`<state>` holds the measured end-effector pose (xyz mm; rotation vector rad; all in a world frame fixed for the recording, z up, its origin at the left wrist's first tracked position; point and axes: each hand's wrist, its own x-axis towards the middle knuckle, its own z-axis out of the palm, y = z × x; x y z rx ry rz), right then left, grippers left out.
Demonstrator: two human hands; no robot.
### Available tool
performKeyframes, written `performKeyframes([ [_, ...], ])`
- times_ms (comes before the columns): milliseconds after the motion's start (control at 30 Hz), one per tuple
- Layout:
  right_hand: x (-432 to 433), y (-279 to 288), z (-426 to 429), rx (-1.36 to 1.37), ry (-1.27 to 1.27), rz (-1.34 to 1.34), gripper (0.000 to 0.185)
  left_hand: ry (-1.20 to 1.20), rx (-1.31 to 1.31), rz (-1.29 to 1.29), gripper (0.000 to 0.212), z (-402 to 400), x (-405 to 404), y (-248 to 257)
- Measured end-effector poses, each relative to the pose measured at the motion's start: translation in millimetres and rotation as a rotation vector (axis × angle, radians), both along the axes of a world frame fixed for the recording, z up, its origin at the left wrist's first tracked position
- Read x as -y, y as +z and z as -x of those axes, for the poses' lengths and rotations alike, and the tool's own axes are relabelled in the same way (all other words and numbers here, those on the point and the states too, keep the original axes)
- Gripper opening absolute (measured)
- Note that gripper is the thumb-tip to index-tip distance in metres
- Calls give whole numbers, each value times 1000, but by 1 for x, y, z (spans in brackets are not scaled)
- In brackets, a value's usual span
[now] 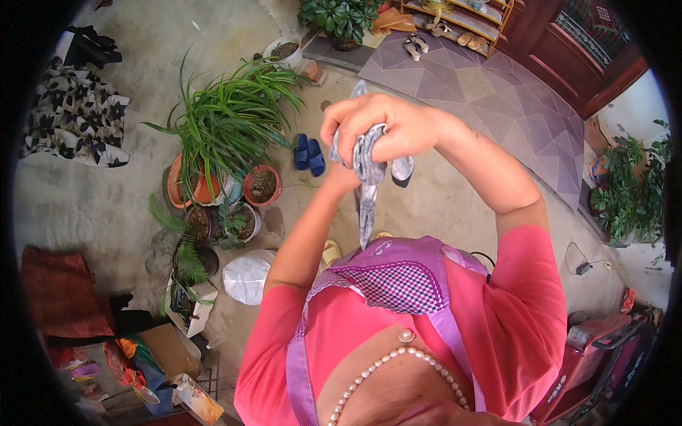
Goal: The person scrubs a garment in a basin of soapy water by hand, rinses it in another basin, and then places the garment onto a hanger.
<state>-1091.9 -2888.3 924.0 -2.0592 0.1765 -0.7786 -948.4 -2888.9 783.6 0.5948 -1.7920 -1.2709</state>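
Note:
My right hand (402, 123) is raised in front of my chest, its fingers and thumb closed around a bunched grey and white marbled cloth (368, 165). One narrow end of the cloth hangs down towards my apron (394, 255). A pointed tip sticks up above the knuckles, and a dark-edged piece droops on the right. My left hand (342, 174) is just below and behind the right one; only its wrist and lower part show. The cloth and my right hand hide its fingers, so its grip cannot be made out.
Potted plants (229, 117) stand on the concrete floor at left, near blue slippers (309, 154) and a white bag (248, 277). A shoe rack (463, 26) stands by a wooden door (554, 48). Floral fabric (80, 117) is at far left, a red machine (586, 351) at lower right.

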Motion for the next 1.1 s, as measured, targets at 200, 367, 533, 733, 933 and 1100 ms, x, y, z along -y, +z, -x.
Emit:
performKeyframes([
  [200, 50, -23, 38, 62, -375, -386, 25, 101, 17, -379, 43, 11, -3, -19],
  [367, 75, -77, 77, -4, -722, -702, 30, 35, -19, -307, 46, 14, -2, -9],
  [533, 73, -99, 77, -226, -729, -603, 32, -189, -394, -867, 45, 24, -9, 7],
  [733, 52, -85, 72, -842, -851, 161, 39, -375, -517, -1084, 68, 36, -20, -12],
  [933, -17, -96, 15, -502, -579, 126, 65, -368, -892, -1218, 73, 31, -15, -18],
  [1100, -35, -82, 37, -272, -355, -505, 84, -229, -615, -1126, 54, 11, -13, -35],
])
